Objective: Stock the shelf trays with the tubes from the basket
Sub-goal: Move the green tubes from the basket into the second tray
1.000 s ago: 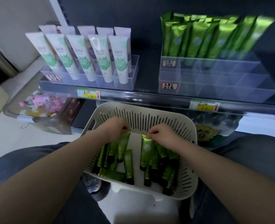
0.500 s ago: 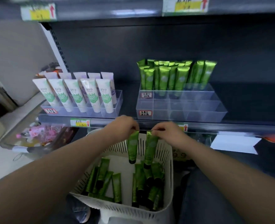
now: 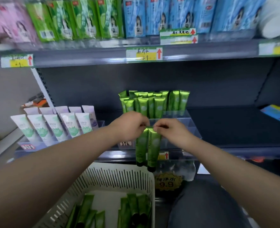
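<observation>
1. Head cam, the only view. My left hand pinches the crimped top of one green tube. My right hand does the same with a second tube. Both grips are narrow, with fingertips curled tight on the flat ends.
2. The two tubes hang side by side and touching, long axis pretty much vertical, caps down. They're in front of the shelf edge and above the far rim of the basket.
3. The clear tray is right behind my hands. The stocked tubes stand upright in its back rows, and the front cells look open for stock.
4. So I reckon it's lift, go forward over the front wall, then drop them in caps-first. They're already upright, so no turning needed. My right hand is nearer the right-side cells.
5. Plenty of loose tubes are left lying in the basket.
</observation>
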The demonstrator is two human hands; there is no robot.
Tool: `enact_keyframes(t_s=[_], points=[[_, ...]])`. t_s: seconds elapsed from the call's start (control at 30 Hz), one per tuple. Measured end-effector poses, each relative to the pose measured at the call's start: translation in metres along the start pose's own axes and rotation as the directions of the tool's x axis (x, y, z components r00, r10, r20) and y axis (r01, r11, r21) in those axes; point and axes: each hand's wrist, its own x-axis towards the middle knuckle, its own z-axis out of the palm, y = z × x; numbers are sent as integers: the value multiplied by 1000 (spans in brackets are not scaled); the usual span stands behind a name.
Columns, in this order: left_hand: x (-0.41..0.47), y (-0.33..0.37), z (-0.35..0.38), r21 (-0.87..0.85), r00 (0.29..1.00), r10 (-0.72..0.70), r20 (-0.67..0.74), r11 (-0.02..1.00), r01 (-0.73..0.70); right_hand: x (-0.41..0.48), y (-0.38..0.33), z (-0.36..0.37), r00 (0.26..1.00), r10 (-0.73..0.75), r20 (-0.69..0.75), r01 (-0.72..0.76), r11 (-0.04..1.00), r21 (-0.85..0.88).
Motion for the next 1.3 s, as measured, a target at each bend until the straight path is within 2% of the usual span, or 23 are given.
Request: enact_keyframes(t_s=[0.33,0.57,0.9,1.13,1.3], points=[[64,27,-27,46,993,79,-84,996,-75,26,3,-65,987,-58,-147,59,998,0],[111,31,-28,5,984,52,-169,999,-52,55,19,-97,956,-119,-268,111,993,-46],[173,21,-10,-27,964,20,-264,999,-28,104,53,-121,907,-127,-402,111,992,-63],[203,7,5,-16,950,-43,-309,999,40,134,69,-122,891,-124,-437,120,992,-37],[214,-3,25,42,958,-41,-285,998,56,143,75,-114,878,-189,-440,154,982,-114]])
